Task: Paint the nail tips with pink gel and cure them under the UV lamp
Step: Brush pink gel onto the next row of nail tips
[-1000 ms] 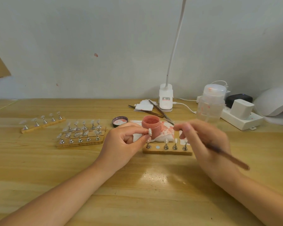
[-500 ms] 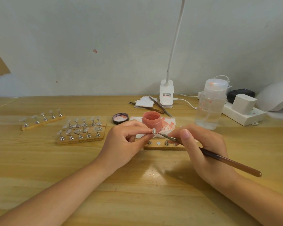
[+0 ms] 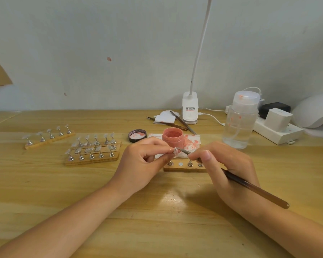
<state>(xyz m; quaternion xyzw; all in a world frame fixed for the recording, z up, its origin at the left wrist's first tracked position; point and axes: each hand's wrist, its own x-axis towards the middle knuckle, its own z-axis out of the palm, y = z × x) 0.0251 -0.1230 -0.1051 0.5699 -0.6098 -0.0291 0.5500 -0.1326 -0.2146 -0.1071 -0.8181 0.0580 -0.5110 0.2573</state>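
The left hand (image 3: pixel 144 164) pinches a nail tip (image 3: pixel 175 151) above the tabletop (image 3: pixel 45 183), steadying it for the brush (image 3: pixel 250 185) gripped in the right hand (image 3: pixel 229 170). The pink gel jar (image 3: pixel 172 137) sits open at twelve o'clock for dipping; the lamp (image 3: pixel 313 112) waits at two o'clock.

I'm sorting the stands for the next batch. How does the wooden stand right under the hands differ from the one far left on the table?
The near stand lies level and partly hidden behind both hands; the far-left stand runs at a slant and shows whole. The far-left stand has five pegs, each bearing a clear nail tip; the near stand shows three pegs and one bare round spot where a peg is missing. Both are wooden strips with small metal pegs.
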